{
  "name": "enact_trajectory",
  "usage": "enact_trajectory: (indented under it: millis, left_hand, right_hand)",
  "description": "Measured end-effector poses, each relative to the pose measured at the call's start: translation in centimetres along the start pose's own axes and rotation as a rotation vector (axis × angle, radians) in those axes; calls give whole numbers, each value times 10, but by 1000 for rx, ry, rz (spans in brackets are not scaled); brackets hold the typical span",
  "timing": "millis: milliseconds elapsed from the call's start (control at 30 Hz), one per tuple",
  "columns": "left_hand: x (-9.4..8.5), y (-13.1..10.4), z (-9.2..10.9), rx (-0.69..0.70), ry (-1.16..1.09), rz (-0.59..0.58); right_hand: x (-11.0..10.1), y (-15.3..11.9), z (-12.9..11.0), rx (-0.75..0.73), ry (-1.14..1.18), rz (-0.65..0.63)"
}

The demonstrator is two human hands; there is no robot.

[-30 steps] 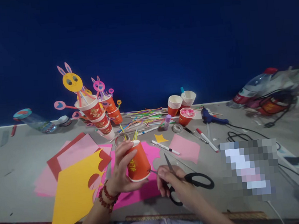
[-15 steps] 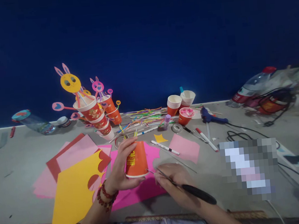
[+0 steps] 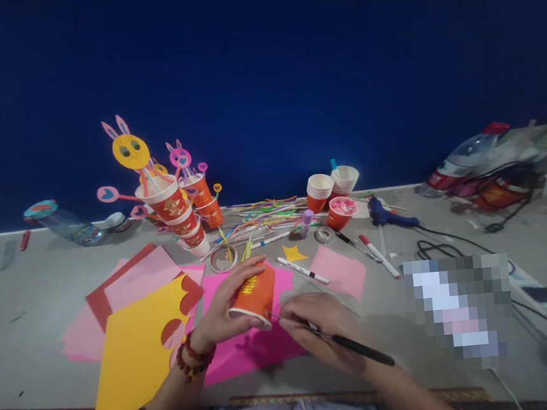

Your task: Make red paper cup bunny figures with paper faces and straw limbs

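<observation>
An orange-red paper cup [image 3: 258,290] with yellow lettering is gripped by my left hand [image 3: 225,308], fingers over its top and thumb near its white rim. The cup lies tilted, its rim toward me. My right hand [image 3: 320,328] is closed around a thin metal tool with a black handle [image 3: 363,350], probably scissors. The tool's thin tip meets the cup's side near the rim. Beneath the hands lies a bright pink sheet [image 3: 253,353]. A yellow sheet [image 3: 128,352] with cut-out curves is left of it.
Stacked cups with paper rabbits [image 3: 170,204] stand at the back left, near scattered coloured sticks [image 3: 269,217]. White-rimmed cups [image 3: 320,191], a glue gun [image 3: 392,214], markers [image 3: 303,270] and a bottle [image 3: 461,160] are farther right. Cables cross the right side.
My left hand has tilted the cup, its top now leaning to the right. My right hand has rolled slightly, turning the black handle with it.
</observation>
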State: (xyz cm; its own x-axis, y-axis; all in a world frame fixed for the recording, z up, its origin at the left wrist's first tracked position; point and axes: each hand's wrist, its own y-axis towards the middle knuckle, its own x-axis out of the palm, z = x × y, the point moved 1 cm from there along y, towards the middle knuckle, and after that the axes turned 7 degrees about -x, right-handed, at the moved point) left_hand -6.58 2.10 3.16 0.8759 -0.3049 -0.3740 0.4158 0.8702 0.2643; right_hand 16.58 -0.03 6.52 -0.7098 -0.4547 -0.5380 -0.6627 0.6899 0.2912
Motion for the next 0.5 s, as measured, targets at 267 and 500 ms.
enact_trajectory:
  millis: [267, 500]
  left_hand:
    - [7, 2, -2, 37, 43, 35]
    - [13, -2, 0, 238, 291, 181]
  right_hand:
    - [8, -3, 6, 207, 250, 42]
    - [28, -7, 16, 412, 597, 135]
